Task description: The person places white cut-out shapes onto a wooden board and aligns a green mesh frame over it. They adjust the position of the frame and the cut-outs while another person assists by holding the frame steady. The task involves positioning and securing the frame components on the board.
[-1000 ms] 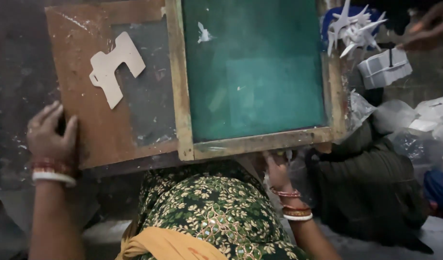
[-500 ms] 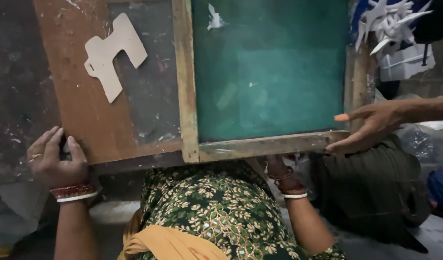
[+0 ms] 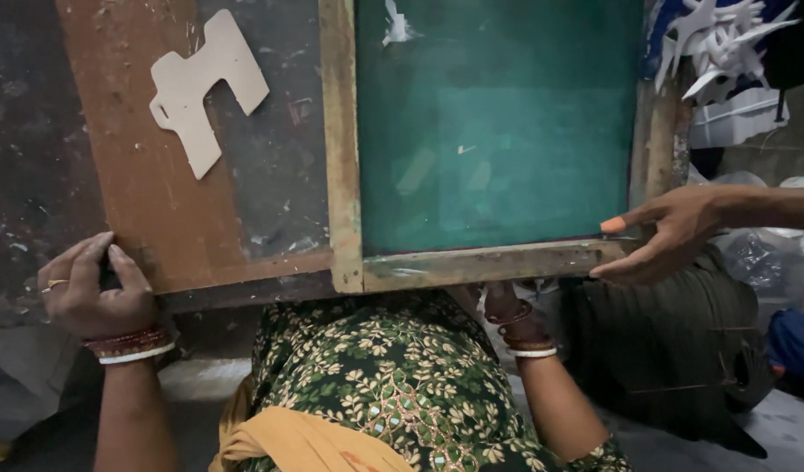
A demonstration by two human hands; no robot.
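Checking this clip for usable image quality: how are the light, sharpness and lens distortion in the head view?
Head view: light is dim and even, no glare; the green screen in its wooden frame reads sharp, as does the left hand; the right hand sits in shadow under the frame; the dark corners lose detail; straight frame edges splay outward, a wide-angle effect; a co-worker's hand is sharp.

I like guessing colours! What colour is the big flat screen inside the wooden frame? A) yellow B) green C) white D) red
B: the mesh screen stretched inside the wooden frame is dark green, with only a few pale flecks on it.
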